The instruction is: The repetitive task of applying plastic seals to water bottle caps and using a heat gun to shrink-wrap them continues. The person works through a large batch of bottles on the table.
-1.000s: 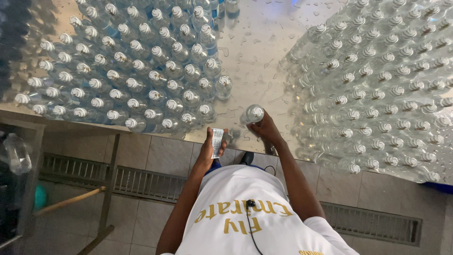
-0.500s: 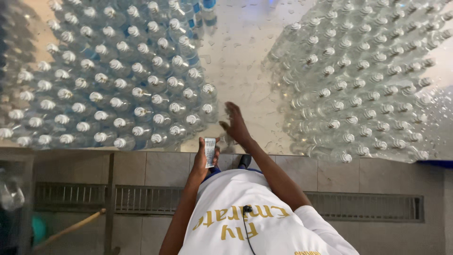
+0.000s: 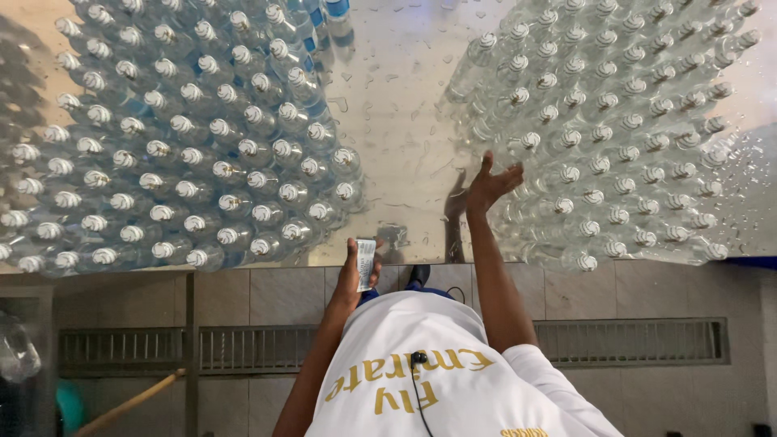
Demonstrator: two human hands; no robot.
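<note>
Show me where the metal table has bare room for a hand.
Free: the wet strip of table between the left bottle block and right bottle block, where the right hand reaches. Both blocks are packed cap to cap. The left hand holds a small label at the near edge.

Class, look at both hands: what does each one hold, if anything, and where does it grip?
The left hand grips a small white label strip by its lower end. The right hand is open and holds nothing.

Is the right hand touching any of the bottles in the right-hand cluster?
Cannot tell. In the head view the open right hand overlaps the right cluster of bottles, hiding any contact or gap.
</note>
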